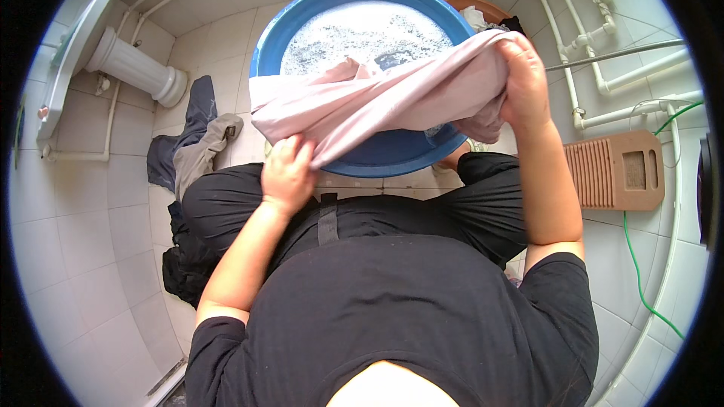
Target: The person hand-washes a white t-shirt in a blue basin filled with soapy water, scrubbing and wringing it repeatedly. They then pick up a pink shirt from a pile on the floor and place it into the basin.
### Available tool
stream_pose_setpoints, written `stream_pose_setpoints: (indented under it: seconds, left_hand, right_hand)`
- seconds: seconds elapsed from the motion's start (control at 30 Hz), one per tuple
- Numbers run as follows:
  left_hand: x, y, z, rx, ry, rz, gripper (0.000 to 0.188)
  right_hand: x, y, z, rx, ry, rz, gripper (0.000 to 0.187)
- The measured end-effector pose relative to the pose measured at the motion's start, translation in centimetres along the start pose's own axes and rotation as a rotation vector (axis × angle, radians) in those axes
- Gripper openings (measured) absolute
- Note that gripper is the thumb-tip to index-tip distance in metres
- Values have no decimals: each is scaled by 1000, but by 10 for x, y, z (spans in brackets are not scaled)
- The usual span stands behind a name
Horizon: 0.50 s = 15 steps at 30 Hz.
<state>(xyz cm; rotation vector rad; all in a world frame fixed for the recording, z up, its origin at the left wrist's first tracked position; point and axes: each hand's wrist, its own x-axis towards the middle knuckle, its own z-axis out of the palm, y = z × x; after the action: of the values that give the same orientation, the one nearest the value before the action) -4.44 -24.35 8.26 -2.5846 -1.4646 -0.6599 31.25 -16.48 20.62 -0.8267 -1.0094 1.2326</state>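
A pale pink garment (pixel 392 98) is stretched between my two hands, over the near half of a blue basin (pixel 260 53). Foamy water (pixel 362 30) shows beyond the cloth. My right hand (pixel 526 83) is raised at the basin's right side, its fingers closed on a bunched end of the garment. Lower down, at the basin's near left rim, my left hand (pixel 289 169) grips the other end. Folds hang from the right hand, and which part of the garment each hand holds cannot be made out.
Dark and beige clothes (pixel 200 139) lie on the tiled floor at the left, below a white pedestal (pixel 139 68). At the right a brown washboard (pixel 615 171) leans near white pipes (pixel 641 117) and a green cord (pixel 641 286). An orange-brown basin (pixel 479 6) with clothes stands behind the blue one.
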Motion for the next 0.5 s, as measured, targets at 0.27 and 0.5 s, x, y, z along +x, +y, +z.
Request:
stream_pose_setpoints:
  seconds: [0.27,0.5]
  left_hand:
    - [-21,-83,-29,-480,6,-391,11]
    - [6,13,-17,-315,-344,-366,27]
  right_hand:
    - [19,-21,-44,285,328,75,22]
    - [36,-16,-47,381,429,178,25]
